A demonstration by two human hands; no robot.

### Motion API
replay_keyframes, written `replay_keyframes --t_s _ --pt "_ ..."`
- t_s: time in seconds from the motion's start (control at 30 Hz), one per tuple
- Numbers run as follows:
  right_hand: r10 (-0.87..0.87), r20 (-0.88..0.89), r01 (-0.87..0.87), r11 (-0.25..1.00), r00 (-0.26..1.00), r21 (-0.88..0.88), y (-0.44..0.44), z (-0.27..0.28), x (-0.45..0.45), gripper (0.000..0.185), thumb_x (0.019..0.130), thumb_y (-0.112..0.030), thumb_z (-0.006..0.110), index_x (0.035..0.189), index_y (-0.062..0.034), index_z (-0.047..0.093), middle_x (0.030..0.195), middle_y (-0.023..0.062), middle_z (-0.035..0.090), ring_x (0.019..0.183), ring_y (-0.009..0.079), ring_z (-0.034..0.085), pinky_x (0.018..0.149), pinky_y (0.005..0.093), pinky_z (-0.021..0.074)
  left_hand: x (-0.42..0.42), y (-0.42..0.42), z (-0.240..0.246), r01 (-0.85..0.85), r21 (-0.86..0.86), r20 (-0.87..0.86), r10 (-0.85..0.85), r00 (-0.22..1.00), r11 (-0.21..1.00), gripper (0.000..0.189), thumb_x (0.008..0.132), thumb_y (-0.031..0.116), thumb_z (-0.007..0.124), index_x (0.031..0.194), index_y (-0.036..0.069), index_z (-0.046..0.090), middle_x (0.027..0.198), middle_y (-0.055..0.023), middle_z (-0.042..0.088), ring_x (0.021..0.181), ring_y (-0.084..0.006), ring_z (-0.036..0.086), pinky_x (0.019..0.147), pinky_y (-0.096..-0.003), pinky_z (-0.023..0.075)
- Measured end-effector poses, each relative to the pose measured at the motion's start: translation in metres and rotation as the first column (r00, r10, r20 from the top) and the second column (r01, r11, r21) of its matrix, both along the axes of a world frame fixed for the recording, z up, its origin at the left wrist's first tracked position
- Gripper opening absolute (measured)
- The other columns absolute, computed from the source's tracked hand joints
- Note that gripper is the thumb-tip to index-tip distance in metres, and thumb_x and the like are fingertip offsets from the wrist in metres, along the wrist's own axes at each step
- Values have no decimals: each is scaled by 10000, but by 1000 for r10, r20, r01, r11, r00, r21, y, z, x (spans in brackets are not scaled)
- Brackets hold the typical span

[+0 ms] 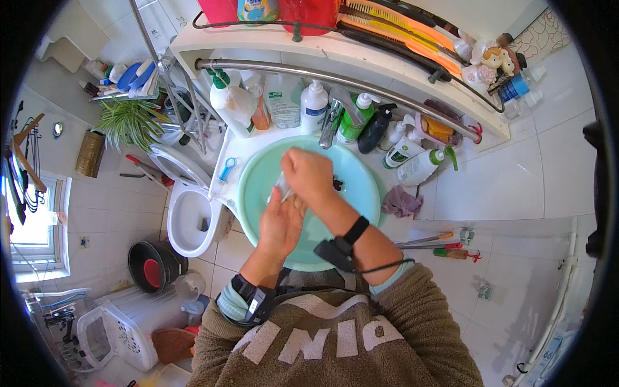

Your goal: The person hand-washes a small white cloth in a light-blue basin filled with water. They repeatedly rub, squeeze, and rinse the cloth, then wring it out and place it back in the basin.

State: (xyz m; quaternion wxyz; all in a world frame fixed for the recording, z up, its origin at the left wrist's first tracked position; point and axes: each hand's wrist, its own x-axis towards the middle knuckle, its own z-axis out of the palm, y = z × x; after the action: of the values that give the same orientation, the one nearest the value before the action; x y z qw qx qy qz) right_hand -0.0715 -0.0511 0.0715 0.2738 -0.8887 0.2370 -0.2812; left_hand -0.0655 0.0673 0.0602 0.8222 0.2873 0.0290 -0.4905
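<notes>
A large pale green plastic basin (246, 193) stands on the washbasin counter beneath the chrome faucet (330, 123). Over its left half, my left hand (282, 225) is palm up with the fingers partly spread, and a white, thin piece of cloth or film (285, 186) lies between it and my other hand. My right hand (309, 175) is curled into a fist above the left fingers, closed on this white piece. Its exact kind cannot be told. A small dark item (338, 184) shows in the basin, partly hidden behind my right hand.
Several pump bottles (313, 107) line the counter's back. A crumpled purple cloth (401, 201) lies right of the basin, a blue-and-white plastic item (227, 169) to its left. A metal rail (338, 80) and shelf (358, 48) cross above. The toilet (191, 220) stands left.
</notes>
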Motion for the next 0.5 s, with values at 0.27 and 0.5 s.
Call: replay_keyframes --t_s 0.27,0.5 --pt "83 -87 -71 988 993 140 4 -8 0 248 829 -283 595 694 -79 634 648 143 640 612 353 641 577 480 502 12 -1 -10 3 -9 -20 -3 1000 1000 582 1049 438 254 1400 -6 390 1404 -143 491 1296 -256 464 1127 -388 293" --pt "136 -106 -121 983 985 135 5 -17 0 235 821 -275 603 694 -77 616 663 143 637 617 349 631 571 471 497 16 -6 -10 -51 -7 -88 50 995 999 527 1056 400 246 1388 27 414 1394 -148 504 1272 -271 489 1109 -395 330"
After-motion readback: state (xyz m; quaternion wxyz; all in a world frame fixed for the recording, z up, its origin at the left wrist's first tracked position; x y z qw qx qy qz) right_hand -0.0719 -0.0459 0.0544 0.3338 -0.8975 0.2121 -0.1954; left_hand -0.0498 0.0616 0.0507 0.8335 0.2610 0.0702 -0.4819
